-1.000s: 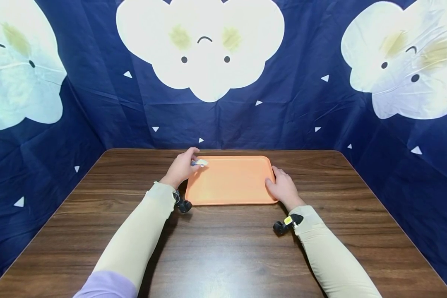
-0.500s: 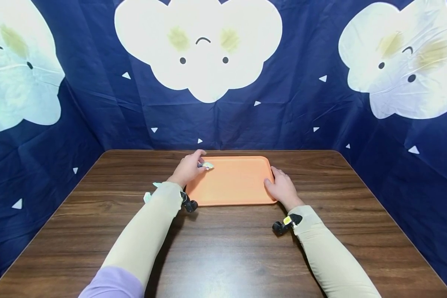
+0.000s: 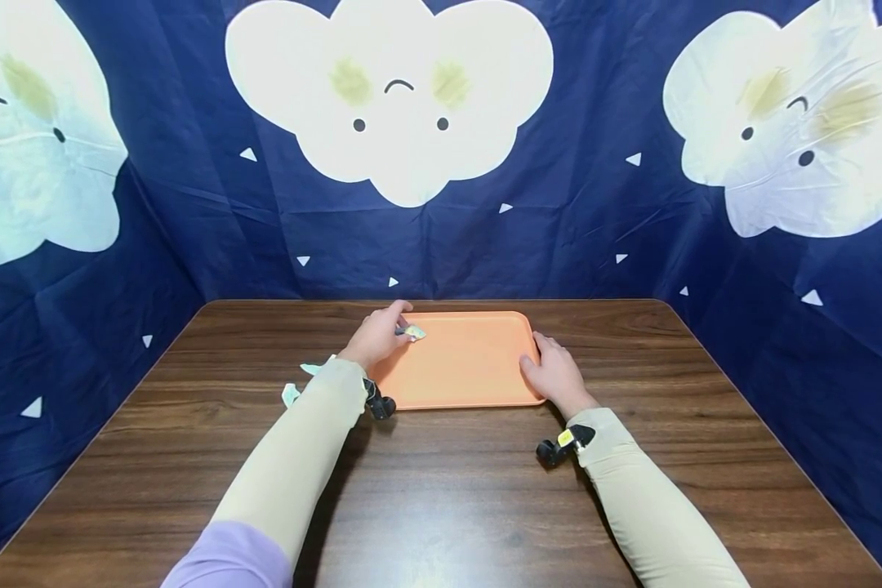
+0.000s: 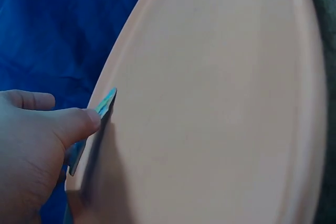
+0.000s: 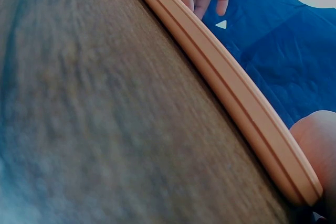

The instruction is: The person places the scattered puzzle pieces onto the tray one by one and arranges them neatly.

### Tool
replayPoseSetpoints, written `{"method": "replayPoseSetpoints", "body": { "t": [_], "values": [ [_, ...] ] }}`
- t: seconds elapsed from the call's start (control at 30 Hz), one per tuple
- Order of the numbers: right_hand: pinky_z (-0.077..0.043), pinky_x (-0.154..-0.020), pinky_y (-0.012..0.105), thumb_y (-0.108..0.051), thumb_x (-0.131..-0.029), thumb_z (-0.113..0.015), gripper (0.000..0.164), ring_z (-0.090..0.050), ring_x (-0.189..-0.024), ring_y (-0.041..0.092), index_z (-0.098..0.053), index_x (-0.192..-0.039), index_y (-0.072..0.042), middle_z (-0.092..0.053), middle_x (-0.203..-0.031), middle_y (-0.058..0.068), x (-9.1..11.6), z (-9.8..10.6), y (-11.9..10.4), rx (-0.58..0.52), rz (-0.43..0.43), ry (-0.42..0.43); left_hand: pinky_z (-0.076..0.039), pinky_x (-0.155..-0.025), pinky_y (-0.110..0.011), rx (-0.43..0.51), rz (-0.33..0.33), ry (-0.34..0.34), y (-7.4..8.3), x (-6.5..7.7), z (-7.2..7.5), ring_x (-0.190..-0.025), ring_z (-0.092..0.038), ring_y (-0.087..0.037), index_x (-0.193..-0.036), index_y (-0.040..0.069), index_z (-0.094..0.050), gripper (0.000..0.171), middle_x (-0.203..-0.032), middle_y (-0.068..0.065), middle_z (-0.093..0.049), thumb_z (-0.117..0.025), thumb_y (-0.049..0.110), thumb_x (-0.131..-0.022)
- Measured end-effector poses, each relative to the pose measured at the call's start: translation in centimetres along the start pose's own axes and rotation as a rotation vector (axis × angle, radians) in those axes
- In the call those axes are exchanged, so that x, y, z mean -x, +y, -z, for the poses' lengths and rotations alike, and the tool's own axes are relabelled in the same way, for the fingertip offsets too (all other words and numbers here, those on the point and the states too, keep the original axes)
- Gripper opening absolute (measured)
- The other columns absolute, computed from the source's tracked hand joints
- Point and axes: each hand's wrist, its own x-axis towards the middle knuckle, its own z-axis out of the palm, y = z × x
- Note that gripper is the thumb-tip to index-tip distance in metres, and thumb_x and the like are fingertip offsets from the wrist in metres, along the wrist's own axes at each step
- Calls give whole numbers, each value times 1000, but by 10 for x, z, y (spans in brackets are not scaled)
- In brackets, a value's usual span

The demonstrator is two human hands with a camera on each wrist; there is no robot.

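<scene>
An orange rectangular tray (image 3: 459,363) lies on the table. Over its back left corner my left hand (image 3: 378,336) pinches a small, flat, shiny piece (image 3: 416,332) with pale, multicoloured patches, perhaps a wrapper or packet. The left wrist view shows the thumb (image 4: 79,121) on this thin piece (image 4: 107,103), which stands tilted just above the tray's rim; the fingers behind it are mostly hidden. My right hand (image 3: 554,376) grips the tray's right edge, thumb on top. In the right wrist view only a bit of that hand (image 5: 317,142) shows beside the tray's side wall (image 5: 231,93).
Two pale green scraps (image 3: 290,394) show beside my left forearm, partly behind it; their kind is unclear. The dark wood table (image 3: 448,482) extends around the tray. A blue cloth with white clouds (image 3: 389,90) hangs behind the table and at both sides.
My left hand has moved right and slightly towards me over the tray, still pinching the flat piece. More of the green scraps shows beside the forearm. The right hand stays on the tray.
</scene>
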Motion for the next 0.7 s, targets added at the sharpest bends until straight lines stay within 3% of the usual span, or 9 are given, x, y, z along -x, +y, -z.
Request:
{"method": "replayPoseSetpoints", "body": {
  "t": [0.3, 0.7],
  "values": [
    [-31, -115, 54, -30, -98, -54, 65, -39, -140, 46, -41, -150, 6, -45, -150, 29, -1, 0, 1, 9, -3, 2, -49, -96, -44, 2, 4, -46, -2, -2, -2, -105, -64, -27, -145, 10, -44, 58, -116, -10, -65, -72, 13, -94],
    [-31, -115, 53, -30, -97, -55, 65, -39, -140, 46, -40, -150, 6, -45, -150, 28, 1, 0, -1, -1, -7, 0, -49, -95, -45, 18, -128, -92, -7, 2, 0, -104, -65, -27, -143, 5, -47, 59, -113, -10, -68, -73, 5, -90]
  ]
}}
